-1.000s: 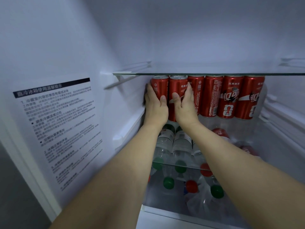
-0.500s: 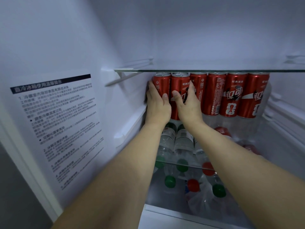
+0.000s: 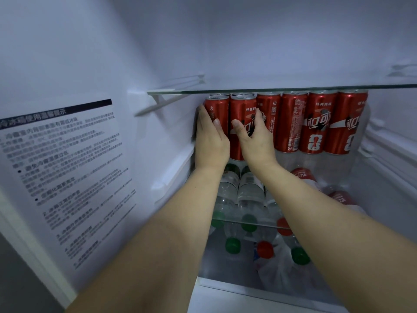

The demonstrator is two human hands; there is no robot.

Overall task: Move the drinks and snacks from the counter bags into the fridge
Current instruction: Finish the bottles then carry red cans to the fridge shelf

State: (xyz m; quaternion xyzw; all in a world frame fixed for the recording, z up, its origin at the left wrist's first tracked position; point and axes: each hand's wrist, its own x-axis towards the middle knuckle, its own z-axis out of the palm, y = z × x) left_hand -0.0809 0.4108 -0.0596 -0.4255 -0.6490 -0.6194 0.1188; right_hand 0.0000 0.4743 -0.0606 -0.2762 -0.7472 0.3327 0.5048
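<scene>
Dim, bluish light; blurred, warped edges.

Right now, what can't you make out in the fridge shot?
- Rear cans: only the tops show behind the front cans, head view.
- Left can: lower half covered by the left hand.
- Wall notice: print blurred, cut by the left edge.
- Bottle: partly behind the right hand and forearm.
</scene>
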